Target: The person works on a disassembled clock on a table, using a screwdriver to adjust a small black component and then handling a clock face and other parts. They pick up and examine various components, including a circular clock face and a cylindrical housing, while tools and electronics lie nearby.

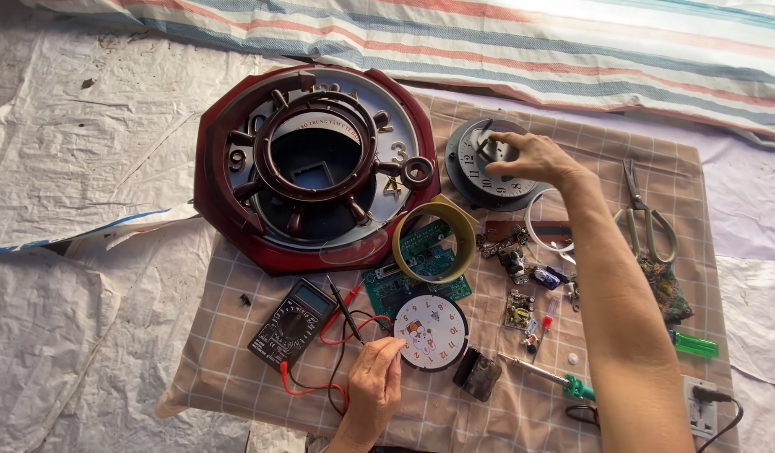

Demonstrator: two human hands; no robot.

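My right hand reaches to the far side of the checked cloth and pinches the hands at the centre of a small grey clock dial. My left hand rests near the front edge, its fingertips touching the rim of a small round white clock face. A black multimeter with red and black leads lies just left of that hand. A green circuit board sits under a yellow-rimmed ring beyond the white face.
A large dark red ship-wheel wall clock case lies at the back left. Scissors, green-handled screwdrivers, small electronic parts, a black block and a power strip lie on the checked cloth. A striped fabric runs along the back.
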